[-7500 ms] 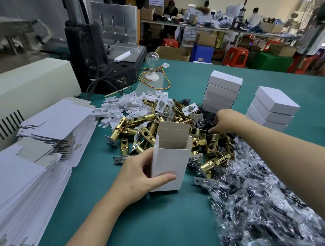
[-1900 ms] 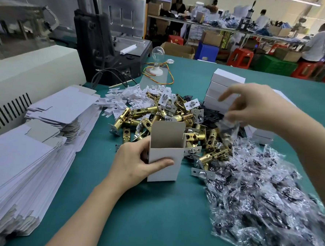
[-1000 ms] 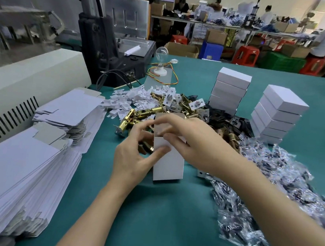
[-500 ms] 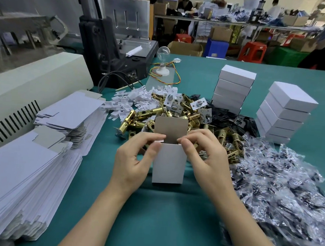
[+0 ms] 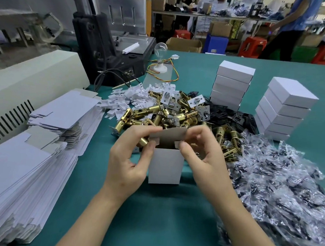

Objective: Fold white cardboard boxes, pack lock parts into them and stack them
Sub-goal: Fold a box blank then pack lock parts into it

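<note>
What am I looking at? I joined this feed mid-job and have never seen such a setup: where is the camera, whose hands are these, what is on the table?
One picture, from a camera worn on a person's head, looking down at their own bare hands; no robot here. The left hand and right hand pinch the top flaps of an upright white box standing on the green table. Behind it lies a heap of brass lock parts; flat box blanks are stacked at left, clear plastic bags at right, closed boxes in two stacks beyond.
</note>
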